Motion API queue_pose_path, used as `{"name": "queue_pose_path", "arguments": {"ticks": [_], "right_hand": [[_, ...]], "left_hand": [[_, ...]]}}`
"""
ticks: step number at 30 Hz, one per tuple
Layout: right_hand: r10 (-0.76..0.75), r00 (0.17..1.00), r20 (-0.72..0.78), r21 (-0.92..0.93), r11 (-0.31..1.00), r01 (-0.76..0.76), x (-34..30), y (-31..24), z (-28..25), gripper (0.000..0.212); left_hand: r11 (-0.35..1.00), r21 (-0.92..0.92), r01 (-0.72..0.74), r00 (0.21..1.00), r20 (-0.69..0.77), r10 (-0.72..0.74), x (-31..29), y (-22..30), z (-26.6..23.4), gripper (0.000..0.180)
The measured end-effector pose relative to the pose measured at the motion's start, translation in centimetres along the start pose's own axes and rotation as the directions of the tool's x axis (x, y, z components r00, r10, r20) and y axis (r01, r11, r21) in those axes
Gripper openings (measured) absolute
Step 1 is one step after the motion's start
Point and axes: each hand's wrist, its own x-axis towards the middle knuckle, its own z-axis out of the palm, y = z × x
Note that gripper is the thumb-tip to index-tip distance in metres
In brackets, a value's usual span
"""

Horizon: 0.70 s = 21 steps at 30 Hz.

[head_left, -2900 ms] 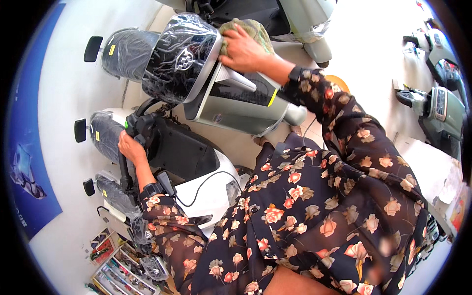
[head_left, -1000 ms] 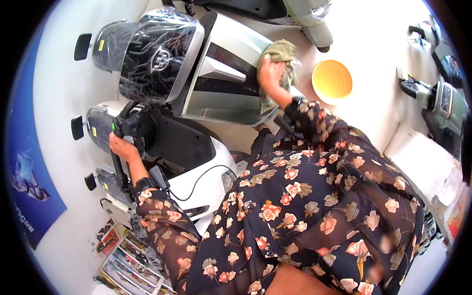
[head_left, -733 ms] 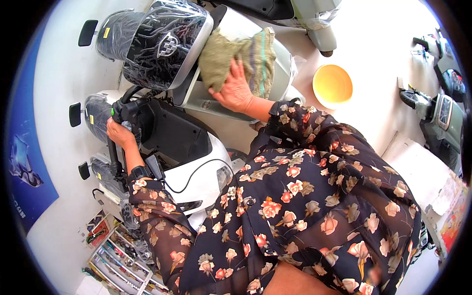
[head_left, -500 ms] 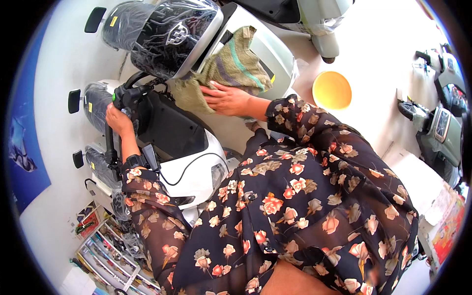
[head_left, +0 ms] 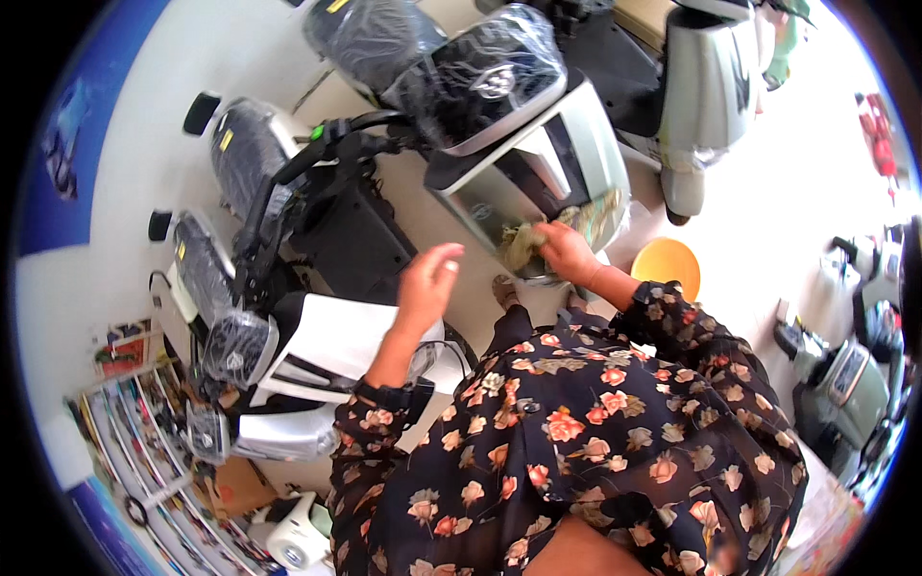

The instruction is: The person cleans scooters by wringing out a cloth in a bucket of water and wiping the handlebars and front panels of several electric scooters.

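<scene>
My right hand (head_left: 569, 253) grips a bunched olive-green cloth (head_left: 523, 247) against the lower front panel of a silver-grey scooter (head_left: 483, 204). More of the cloth trails across the panel to the right of the hand. Clear plastic film wraps the scooter's dark upper front (head_left: 495, 86). My left hand (head_left: 425, 288) hovers in the air with nothing in it, fingers stretched out and thumb apart. It is nearest to a white scooter (head_left: 331, 336) with a black floorboard, and no longer touches the black handlebar (head_left: 257, 211).
A yellow basin (head_left: 667, 267) sits on the floor to the right of my right hand. Another pale scooter (head_left: 706, 86) stands beyond. More scooters (head_left: 840, 384) line the far right. At lower left is a display rack (head_left: 158, 442), with a white helmet-like object (head_left: 298, 536) near it.
My left hand has let go of the handlebar and moved right. My right hand has gone from lying flat on the spread cloth to gripping it bunched, lower on the panel. The view has shifted.
</scene>
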Motion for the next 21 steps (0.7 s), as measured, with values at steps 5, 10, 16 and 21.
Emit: {"name": "queue_pose_path", "arguments": {"ticks": [5, 10, 16, 21], "right_hand": [[0.058, 0.986, 0.156, 0.809, 0.566, -0.162, 2.9, -11.2, -4.1, 0.038], [-0.426, 0.882, 0.204, 0.269, 0.890, 0.368, 4.5, -17.6, -7.4, 0.035], [-0.467, 0.882, -0.062, -0.137, 0.879, 0.456, 7.6, -13.5, -7.5, 0.030], [-0.568, 0.803, 0.179, -0.525, 0.635, 0.566, 7.7, -10.1, -4.1, 0.051]], "left_hand": [[0.954, -0.262, -0.145, 0.989, -0.004, 0.149, -1.7, -1.7, 5.2, 0.061], [0.737, -0.675, -0.008, 0.980, -0.153, -0.130, -2.1, 0.0, 3.7, 0.045], [0.733, -0.457, -0.505, 0.666, -0.746, -0.007, -2.4, 2.1, -6.1, 0.038], [0.962, 0.222, -0.161, 0.593, -0.757, 0.274, 3.5, -0.3, -9.7, 0.034]]}}
